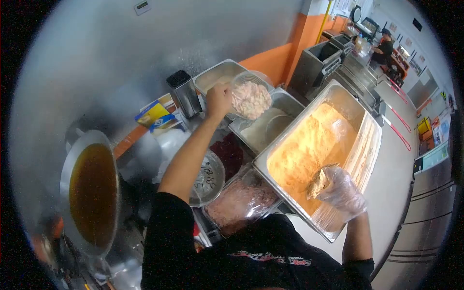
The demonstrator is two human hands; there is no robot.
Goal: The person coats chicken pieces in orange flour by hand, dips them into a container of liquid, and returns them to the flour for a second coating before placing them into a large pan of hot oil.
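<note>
The right hand [340, 191], in a clear plastic glove, has its grip closed around a breaded piece [317, 182], held low over the orange breading in the large steel pan [360, 145] at the right centre of the frame. The left hand [218, 100], bare, is raised in the upper middle, its grip closed on the rim of a clear container [251, 96] filled with pale pink raw pieces, tilted above the smaller steel pans [285, 104]. Below the left arm, near the frame's centre, a plastic-covered tub of pinkish meat [241, 200] sits on the bench just beside a round lid with handwriting [209, 176]. At the left edge stands a round pot of brown liquid [92, 191]. Far upper right, another person [385, 47] stands at a counter.
</note>
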